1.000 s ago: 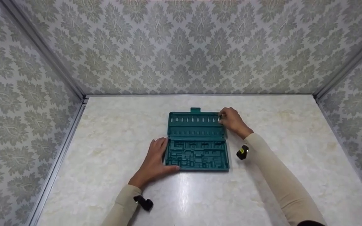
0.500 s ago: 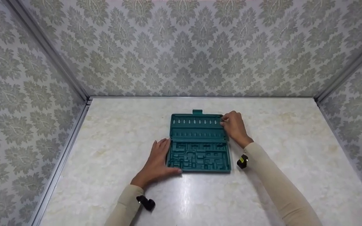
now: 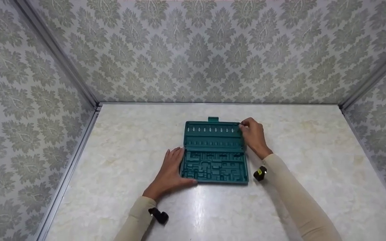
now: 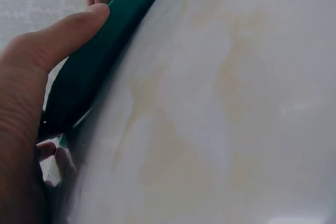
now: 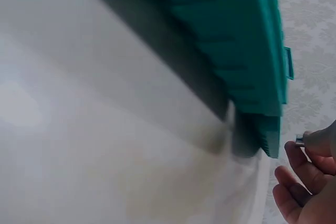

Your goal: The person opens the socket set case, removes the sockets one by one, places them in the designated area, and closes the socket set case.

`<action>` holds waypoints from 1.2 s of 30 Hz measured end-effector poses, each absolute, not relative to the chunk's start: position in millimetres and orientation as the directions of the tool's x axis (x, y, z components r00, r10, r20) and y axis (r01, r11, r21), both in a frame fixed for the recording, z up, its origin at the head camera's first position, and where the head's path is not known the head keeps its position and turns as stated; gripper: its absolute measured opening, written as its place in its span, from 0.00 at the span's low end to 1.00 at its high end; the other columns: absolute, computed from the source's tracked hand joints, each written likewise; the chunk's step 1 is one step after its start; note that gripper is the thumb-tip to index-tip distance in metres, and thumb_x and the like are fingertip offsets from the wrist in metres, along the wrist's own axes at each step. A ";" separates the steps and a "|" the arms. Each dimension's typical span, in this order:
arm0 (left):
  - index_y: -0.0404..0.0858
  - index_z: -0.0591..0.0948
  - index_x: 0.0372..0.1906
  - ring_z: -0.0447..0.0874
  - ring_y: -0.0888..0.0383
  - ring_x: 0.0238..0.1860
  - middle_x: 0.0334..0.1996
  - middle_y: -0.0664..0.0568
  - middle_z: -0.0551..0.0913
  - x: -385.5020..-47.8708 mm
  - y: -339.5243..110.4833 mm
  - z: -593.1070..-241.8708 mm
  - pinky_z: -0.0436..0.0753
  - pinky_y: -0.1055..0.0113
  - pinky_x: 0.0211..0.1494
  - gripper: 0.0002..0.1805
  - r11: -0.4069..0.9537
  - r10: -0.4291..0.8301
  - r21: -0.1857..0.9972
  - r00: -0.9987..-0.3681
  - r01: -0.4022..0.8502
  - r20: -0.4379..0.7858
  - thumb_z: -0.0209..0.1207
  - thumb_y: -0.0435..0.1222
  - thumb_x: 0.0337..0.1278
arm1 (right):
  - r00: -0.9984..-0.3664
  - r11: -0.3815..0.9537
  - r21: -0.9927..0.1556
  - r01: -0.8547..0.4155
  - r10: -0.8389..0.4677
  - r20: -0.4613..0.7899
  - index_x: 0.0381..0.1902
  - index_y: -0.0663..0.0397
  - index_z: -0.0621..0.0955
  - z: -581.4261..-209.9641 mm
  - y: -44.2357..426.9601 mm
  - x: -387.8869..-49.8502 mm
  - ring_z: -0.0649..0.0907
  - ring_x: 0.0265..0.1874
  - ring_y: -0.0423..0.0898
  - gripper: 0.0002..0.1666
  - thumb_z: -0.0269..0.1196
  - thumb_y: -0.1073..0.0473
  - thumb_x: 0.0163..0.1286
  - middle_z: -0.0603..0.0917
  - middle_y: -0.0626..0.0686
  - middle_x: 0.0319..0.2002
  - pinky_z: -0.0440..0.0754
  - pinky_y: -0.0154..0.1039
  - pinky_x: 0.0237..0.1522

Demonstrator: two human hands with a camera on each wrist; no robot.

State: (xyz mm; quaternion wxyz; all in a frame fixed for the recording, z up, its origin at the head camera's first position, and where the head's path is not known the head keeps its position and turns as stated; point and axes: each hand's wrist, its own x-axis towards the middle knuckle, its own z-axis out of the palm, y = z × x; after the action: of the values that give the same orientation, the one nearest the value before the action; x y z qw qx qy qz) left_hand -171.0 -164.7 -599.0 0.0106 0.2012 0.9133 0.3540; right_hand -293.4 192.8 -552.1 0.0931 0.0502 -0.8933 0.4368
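"What differs in the head view?"
"The right hand (image 3: 254, 135) now has its fingertips at the lid's right edge, near the far corner; a second ago they reach onto the end of the row of small pale spots (image 3: 209, 129) inside. The opened dark-green plastic case (image 3: 214, 149) lies between the hands on the cream marbled counter (image 3: 129, 134), as before."
"And the left hand (image 3: 171, 170)?"
"It stays at the near left corner, fingers straight along the left side, thumb stretched along the near edge."
"The arms?"
"The right beige fabric sleeve (image 3: 298, 194) slants in from the near right, the hand angled back toward the lid; the left beige fabric sleeve (image 3: 134, 216) comes from the near left."
"What does the left wrist view add?"
"The thumb lies extended against the case, touching it; the other fingers are mostly hidden."
"The right wrist view?"
"Thumb and forefinger pinch a small silver metal piece (image 5: 300, 140), a gap showing between it and the case. The remaining fingers bend loosely below."
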 end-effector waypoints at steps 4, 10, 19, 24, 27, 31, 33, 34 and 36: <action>0.35 0.54 0.90 0.49 0.39 0.88 0.86 0.37 0.60 -171.2 -164.4 -599.2 0.38 0.42 0.90 0.76 0.667 0.374 0.650 -0.918 0.363 0.130 0.77 0.70 0.43 | -0.967 0.554 -0.811 -0.189 0.040 0.253 0.53 0.67 0.85 -547.4 198.6 -287.5 0.86 0.48 0.57 0.10 0.64 0.63 0.84 0.89 0.64 0.49 0.84 0.51 0.53; 0.38 0.53 0.91 0.45 0.42 0.89 0.88 0.41 0.57 -171.0 -165.1 -599.0 0.38 0.45 0.90 0.77 0.674 0.354 0.662 -0.930 0.327 0.099 0.76 0.72 0.42 | -0.951 0.487 -0.856 -0.175 0.142 0.275 0.50 0.64 0.87 -549.9 211.1 -268.8 0.88 0.48 0.54 0.09 0.67 0.63 0.80 0.90 0.62 0.48 0.82 0.33 0.48; 0.37 0.54 0.90 0.47 0.42 0.88 0.87 0.41 0.59 -170.3 -164.4 -600.3 0.40 0.42 0.90 0.77 0.663 0.347 0.670 -0.930 0.334 0.120 0.77 0.72 0.42 | -0.953 0.467 -0.878 -0.106 0.206 0.224 0.54 0.65 0.88 -567.5 229.2 -242.2 0.87 0.49 0.52 0.13 0.69 0.60 0.80 0.91 0.60 0.50 0.81 0.29 0.47; 0.36 0.54 0.90 0.46 0.40 0.88 0.87 0.40 0.59 -168.7 -164.1 -599.1 0.43 0.40 0.90 0.76 0.652 0.347 0.684 -0.931 0.328 0.115 0.77 0.70 0.43 | -0.954 0.459 -0.887 -0.061 0.236 0.188 0.53 0.62 0.89 -575.7 235.8 -234.7 0.86 0.46 0.49 0.13 0.70 0.58 0.80 0.91 0.58 0.49 0.81 0.26 0.45; 0.35 0.54 0.90 0.45 0.39 0.89 0.87 0.40 0.58 -167.9 -164.9 -598.0 0.43 0.40 0.90 0.76 0.649 0.348 0.686 -0.930 0.328 0.115 0.77 0.69 0.44 | -0.950 0.458 -0.887 -0.061 0.247 0.192 0.52 0.61 0.90 -579.4 236.8 -232.7 0.85 0.44 0.48 0.12 0.71 0.58 0.79 0.91 0.58 0.48 0.81 0.26 0.44; 0.36 0.53 0.90 0.44 0.39 0.89 0.88 0.40 0.57 -168.0 -165.1 -598.4 0.43 0.40 0.90 0.76 0.648 0.350 0.692 -0.931 0.318 0.101 0.78 0.68 0.45 | -0.937 0.468 -0.881 -0.076 0.270 0.224 0.48 0.60 0.90 -585.9 236.7 -231.0 0.86 0.41 0.48 0.10 0.72 0.59 0.77 0.91 0.58 0.45 0.80 0.25 0.43; 0.36 0.52 0.91 0.44 0.39 0.89 0.88 0.40 0.57 -168.2 -165.4 -598.8 0.42 0.41 0.90 0.76 0.652 0.351 0.689 -0.931 0.316 0.095 0.78 0.68 0.46 | -0.928 0.482 -0.872 -0.079 0.285 0.241 0.47 0.60 0.90 -589.4 235.1 -229.8 0.85 0.40 0.48 0.08 0.73 0.61 0.76 0.91 0.58 0.43 0.80 0.25 0.43; 0.36 0.52 0.91 0.44 0.39 0.89 0.88 0.40 0.57 -168.2 -165.6 -598.9 0.42 0.40 0.90 0.75 0.653 0.352 0.689 -0.931 0.316 0.093 0.78 0.68 0.46 | -0.923 0.492 -0.867 -0.080 0.292 0.251 0.47 0.61 0.90 -591.0 234.0 -229.2 0.85 0.40 0.48 0.08 0.73 0.61 0.75 0.91 0.57 0.43 0.80 0.25 0.43; 0.35 0.53 0.90 0.45 0.39 0.89 0.87 0.39 0.58 -168.8 -165.8 -599.0 0.43 0.39 0.90 0.75 0.653 0.355 0.686 -0.930 0.322 0.099 0.78 0.68 0.46 | -0.911 0.515 -0.853 -0.086 0.305 0.277 0.46 0.62 0.90 -594.2 231.3 -228.2 0.85 0.41 0.50 0.07 0.73 0.63 0.75 0.91 0.58 0.42 0.80 0.29 0.45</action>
State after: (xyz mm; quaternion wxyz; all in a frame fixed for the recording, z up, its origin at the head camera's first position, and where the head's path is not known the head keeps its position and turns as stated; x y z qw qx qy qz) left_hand -168.8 -165.8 -599.0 0.0219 0.1861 0.9088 0.3728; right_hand -228.2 231.3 -594.2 0.2005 -0.0646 -0.8471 0.4880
